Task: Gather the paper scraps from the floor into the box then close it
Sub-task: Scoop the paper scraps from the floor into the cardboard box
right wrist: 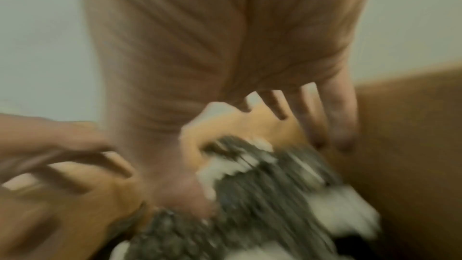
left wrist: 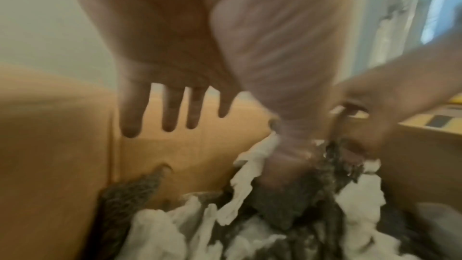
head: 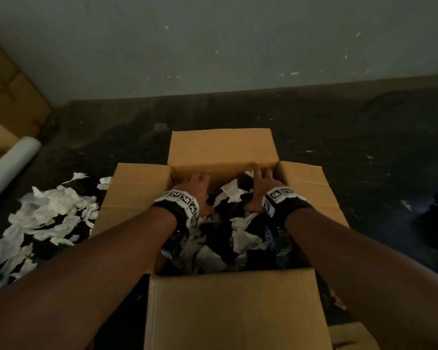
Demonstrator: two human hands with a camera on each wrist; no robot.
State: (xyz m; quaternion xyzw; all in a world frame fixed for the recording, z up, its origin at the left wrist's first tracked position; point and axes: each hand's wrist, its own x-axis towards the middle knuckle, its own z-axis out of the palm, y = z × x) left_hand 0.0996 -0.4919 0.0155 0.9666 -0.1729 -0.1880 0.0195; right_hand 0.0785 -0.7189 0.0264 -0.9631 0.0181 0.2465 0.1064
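Note:
An open cardboard box (head: 233,301) stands on the dark floor with all its flaps folded outward. White and black paper scraps (head: 238,238) fill it part way. Both hands reach inside near the far wall. My left hand (head: 200,179) has its fingers (left wrist: 172,110) straight and spread above the scraps (left wrist: 250,224), holding nothing. My right hand (head: 262,179) is spread too, its palm (right wrist: 225,46) over a dark and white bunch of scraps (right wrist: 275,195); that view is blurred. A large pile of scraps (head: 48,215) lies on the floor left of the box.
A white roll (head: 13,162) and stacked cardboard boxes (head: 5,97) stand at the far left by the wall. A dark object (head: 435,218) lies on the floor at the right edge. Another piece of cardboard (head: 352,337) shows at the lower right.

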